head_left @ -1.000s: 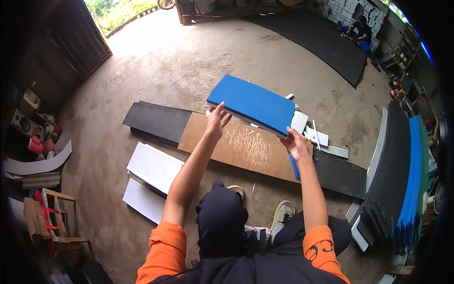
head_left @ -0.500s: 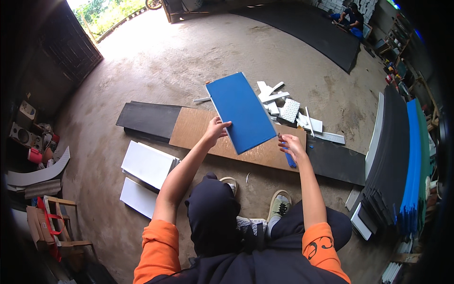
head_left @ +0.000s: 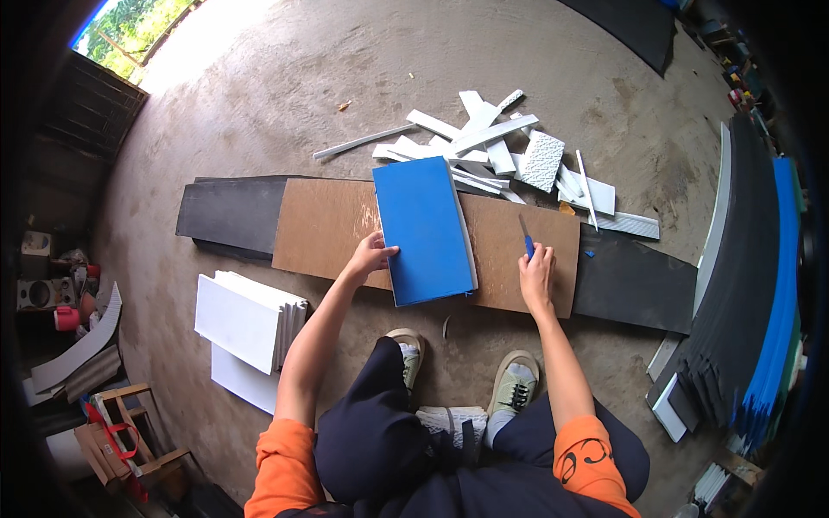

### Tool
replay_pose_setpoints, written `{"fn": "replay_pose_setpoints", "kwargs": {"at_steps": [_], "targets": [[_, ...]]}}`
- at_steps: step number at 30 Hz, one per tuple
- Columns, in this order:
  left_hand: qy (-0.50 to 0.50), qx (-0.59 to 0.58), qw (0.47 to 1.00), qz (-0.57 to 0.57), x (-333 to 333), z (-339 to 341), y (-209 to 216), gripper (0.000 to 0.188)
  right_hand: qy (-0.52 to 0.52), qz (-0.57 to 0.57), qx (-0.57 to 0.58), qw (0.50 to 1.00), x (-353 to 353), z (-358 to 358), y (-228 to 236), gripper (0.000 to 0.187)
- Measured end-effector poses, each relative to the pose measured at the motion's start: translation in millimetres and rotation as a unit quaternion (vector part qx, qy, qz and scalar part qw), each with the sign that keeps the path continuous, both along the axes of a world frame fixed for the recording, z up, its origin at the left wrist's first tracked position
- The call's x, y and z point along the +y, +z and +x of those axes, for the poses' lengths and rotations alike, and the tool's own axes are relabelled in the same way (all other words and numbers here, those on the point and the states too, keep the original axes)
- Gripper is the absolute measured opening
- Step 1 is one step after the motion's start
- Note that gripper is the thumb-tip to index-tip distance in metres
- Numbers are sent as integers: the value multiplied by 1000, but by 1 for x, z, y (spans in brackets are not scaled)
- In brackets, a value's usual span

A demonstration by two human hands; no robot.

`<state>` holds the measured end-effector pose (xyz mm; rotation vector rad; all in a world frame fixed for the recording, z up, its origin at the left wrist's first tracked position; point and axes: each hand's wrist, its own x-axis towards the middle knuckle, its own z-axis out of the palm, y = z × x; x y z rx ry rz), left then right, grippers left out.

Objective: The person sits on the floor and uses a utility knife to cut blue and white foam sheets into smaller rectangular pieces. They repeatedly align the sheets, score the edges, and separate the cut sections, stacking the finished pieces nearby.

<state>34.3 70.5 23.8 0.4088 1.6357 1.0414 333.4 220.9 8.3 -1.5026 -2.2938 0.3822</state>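
Holding the flat blue rectangular panel with a thin white side edge (head_left: pixel 425 231) by its left long side, the left hand (head_left: pixel 371 259) has its thumb on the blue face; the panel is over the worn brown wooden board (head_left: pixel 328 229), though contact between them cannot be told. Fingers of the right hand (head_left: pixel 537 274) are wrapped round a slim blue-handled knife (head_left: pixel 528 247), its blade clear of the panel, above the board's right part. Cutting seems well along: loose offcuts lie about, but the panel's near edge looks slightly ragged, so some trimming may remain. Beyond the board sprawls a heap of straight white strips (head_left: pixel 496 138) with one bumpy-textured white block (head_left: pixel 542 161). Left of the board and nearer the body sit smooth white rectangular sheets, stacked (head_left: pixel 237 324); matte black slabs (head_left: pixel 635 285) extend past both board ends.
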Motion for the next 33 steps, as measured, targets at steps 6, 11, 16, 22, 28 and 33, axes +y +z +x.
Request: {"fn": "replay_pose_setpoints", "kwargs": {"at_steps": [6,11,16,22,28,33], "targets": [[-15,241,967,-77,-2,5,-10,45,33,-197,183,963,-13,-78,17,24],[-70,463,879,-89,7,17,-11,41,26,-215,178,960,-23,-112,1,27],[-62,490,862,-111,5,29,9,38,-1,-245,111,963,-16,-111,-4,28],[-1,346,933,97,-30,29,-2,55,12,-242,75,967,-12,-117,-6,28],[-203,460,851,153,-76,51,4,95,27,-254,100,962,-10,-111,-1,29],[-200,492,829,177,-82,47,-3,93,27,-256,120,959,-14,-111,1,32]]}}
